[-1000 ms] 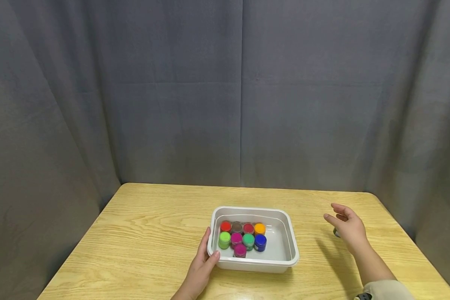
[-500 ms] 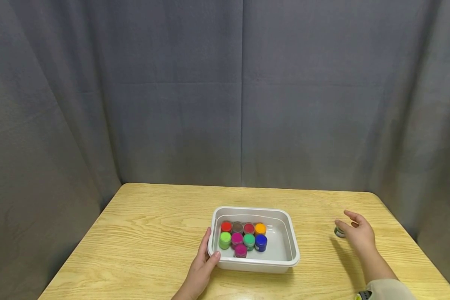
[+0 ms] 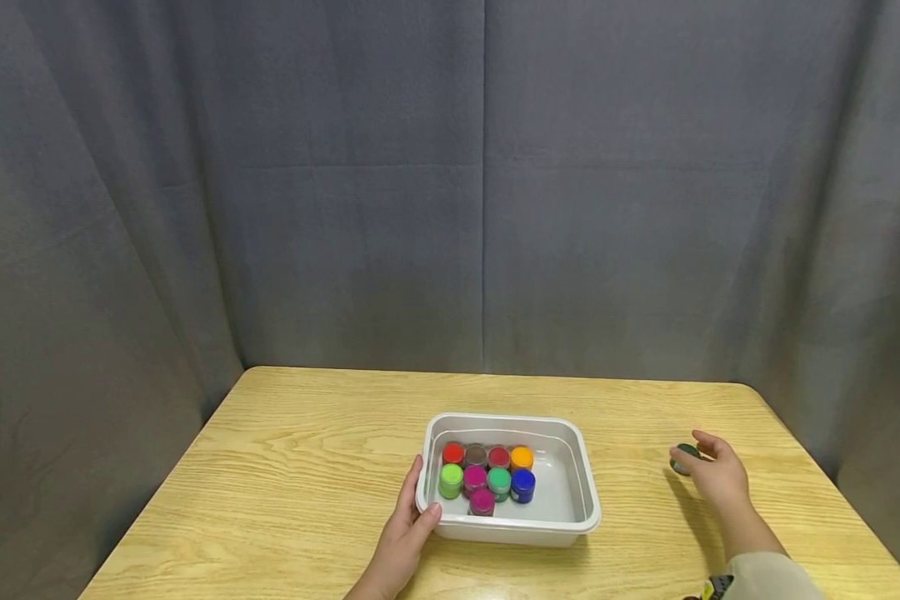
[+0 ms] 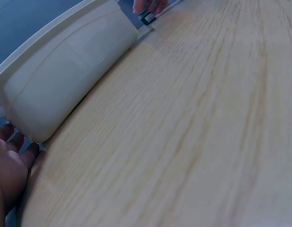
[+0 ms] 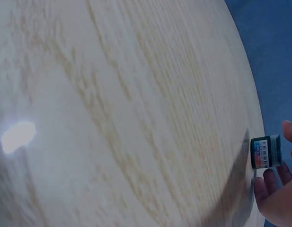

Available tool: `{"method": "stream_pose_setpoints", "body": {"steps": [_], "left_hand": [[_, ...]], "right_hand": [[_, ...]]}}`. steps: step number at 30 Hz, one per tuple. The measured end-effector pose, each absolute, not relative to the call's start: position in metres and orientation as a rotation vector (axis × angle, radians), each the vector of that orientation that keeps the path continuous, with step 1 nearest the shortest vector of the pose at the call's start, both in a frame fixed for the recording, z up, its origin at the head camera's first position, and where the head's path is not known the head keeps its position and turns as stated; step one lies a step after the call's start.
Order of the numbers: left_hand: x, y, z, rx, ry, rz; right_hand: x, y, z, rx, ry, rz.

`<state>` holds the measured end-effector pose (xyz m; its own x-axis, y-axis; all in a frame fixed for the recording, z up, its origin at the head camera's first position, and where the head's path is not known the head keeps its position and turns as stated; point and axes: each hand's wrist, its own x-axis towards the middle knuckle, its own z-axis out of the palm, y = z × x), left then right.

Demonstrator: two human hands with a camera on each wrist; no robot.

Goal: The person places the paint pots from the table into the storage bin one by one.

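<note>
My left hand (image 3: 399, 533) grips the left front corner of a white plastic tub (image 3: 585, 500), thumb over the rim and fingers along the outer side. Inside stand several small paint jars, among them a lime one (image 3: 451, 481), an orange one (image 3: 522, 457) and a blue one (image 3: 522, 485). Far to the right, my right hand (image 3: 720, 479) is at a dark green paint jar (image 5: 266, 152) on the table, thumb and fingers spread on either side. The right wrist view shows the jar's printed label and a small gap beside the thumb.
The light wood table (image 3: 307, 467) has rounded far corners. Grey curtains (image 3: 360, 208) enclose it at the back and both sides. Inside the tub, the jars sit toward the left, with bare floor (image 3: 558, 492) at the right.
My right hand has moved right and down to the dark green jar, uncovering more of its lid. My left hand and the tub stay in place.
</note>
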<state>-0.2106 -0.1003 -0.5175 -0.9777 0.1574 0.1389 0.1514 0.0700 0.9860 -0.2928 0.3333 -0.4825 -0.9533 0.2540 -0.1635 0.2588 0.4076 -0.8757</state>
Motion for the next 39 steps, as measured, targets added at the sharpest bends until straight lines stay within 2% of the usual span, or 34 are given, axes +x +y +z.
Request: {"method": "stream_pose_setpoints", "body": {"steps": [19,39], "left_hand": [[-0.210,-0.100,-0.518,0.338,2.277,2.133],[-0.210,-0.100,-0.518,0.329,2.273,2.144]], "right_hand": [[-0.292,0.335,-0.490,0.565,2.656,-1.604],[-0.294,0.293,-0.447,0.228,2.666,-1.633]]}}
